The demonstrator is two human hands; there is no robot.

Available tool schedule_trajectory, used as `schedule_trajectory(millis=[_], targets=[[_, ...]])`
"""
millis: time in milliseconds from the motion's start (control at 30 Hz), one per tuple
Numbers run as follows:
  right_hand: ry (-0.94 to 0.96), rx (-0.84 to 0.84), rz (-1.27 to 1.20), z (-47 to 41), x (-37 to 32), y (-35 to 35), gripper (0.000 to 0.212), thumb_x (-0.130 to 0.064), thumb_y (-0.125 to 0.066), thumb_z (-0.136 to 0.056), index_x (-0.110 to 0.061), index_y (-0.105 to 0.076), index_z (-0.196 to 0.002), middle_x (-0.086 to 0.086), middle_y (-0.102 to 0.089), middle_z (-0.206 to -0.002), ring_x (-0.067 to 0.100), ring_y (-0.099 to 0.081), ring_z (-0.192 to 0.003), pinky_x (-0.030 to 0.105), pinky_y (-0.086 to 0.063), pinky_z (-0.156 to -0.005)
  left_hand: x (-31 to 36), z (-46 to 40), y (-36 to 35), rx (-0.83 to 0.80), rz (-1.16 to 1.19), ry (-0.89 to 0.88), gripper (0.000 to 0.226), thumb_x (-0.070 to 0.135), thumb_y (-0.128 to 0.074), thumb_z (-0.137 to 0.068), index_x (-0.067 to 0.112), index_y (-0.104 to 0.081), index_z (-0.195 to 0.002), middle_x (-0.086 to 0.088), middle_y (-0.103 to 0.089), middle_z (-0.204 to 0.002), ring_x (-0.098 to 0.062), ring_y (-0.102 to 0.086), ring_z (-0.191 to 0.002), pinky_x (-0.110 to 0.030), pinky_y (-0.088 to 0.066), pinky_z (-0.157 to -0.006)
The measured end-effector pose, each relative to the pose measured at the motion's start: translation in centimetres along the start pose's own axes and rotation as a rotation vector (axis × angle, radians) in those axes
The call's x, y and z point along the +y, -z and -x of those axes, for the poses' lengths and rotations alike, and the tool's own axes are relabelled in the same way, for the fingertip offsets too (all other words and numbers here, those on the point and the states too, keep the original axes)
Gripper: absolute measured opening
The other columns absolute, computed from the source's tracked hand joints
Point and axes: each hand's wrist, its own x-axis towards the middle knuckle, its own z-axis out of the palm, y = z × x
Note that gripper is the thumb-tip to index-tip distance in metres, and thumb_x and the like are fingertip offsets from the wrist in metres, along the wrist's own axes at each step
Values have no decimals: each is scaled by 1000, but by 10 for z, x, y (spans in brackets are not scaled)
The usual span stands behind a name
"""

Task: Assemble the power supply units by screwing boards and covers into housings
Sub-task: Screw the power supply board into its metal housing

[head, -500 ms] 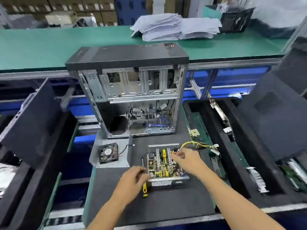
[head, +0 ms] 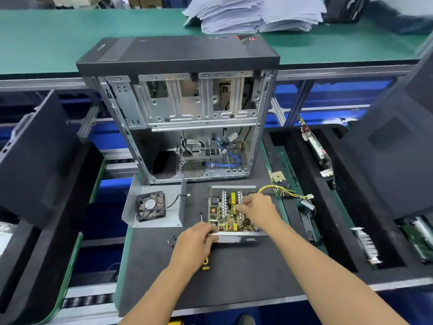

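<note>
I'm seating the circuit board point(head: 230, 213) in its power supply housing point(head: 236, 238) on the tabletop point(head: 234, 273): my left hand point(head: 195, 240) grips the housing's near wall, right hand point(head: 256, 211) fingers pinch board parts. Next likely needs screws point(head: 173, 239) and the screwdriver point(head: 205, 261).

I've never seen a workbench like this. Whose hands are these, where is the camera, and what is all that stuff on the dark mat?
The camera sits on the worker's head, looking down at bare hands; there is no robot. On the dark mat lies an open power supply housing with its circuit board showing. The left hand grips the housing's near edge; the right hand reaches into the board, fingers curled, though what they pinch is unclear. A yellow-handled screwdriver lies partly under the left hand. To the left sits the cover with a fan; behind stands an open computer case.
</note>
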Motion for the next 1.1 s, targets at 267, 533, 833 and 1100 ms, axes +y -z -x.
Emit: schedule_trajectory(millis=[267,533,833,1100], targets=[[-271,-451,-99,-7,67,23,36,-41,-69,-90,-5,-72,-92,1,-70,-70,8,-56,-58,17,-47,-56,-8,-12,5,-80,22,-48,11,21,-72,-91,20,-72,-102,12,-68,-96,-11,-63,-92,-28,-50,-82],[-188,-541,-37,-11,64,23,41,-51,-69,-87,-11,-67,-83,-2,-53,-58,13,-34,-50,22,-25,-45,-3,-8,5,-22,24,-39,6,17,-75,-87,16,-72,-92,12,-70,-89,-15,-65,-85,-36,-53,-77],[-155,-545,-110,-13,69,16,44,-54,-76,-75,-19,-53,-63,-2,-48,-58,14,-34,-52,24,-25,-46,-1,-7,4,-1,18,-7,6,15,-76,-86,15,-71,-85,12,-71,-87,-16,-65,-81,-38,-53,-74],[-111,-545,-95,-6,68,20,46,-60,-73,-77,-15,-64,-72,-1,-49,-62,15,-34,-53,26,-25,-50,-1,-6,2,29,12,20,6,16,-76,-86,15,-71,-83,10,-74,-91,-19,-67,-83,-40,-55,-73]])
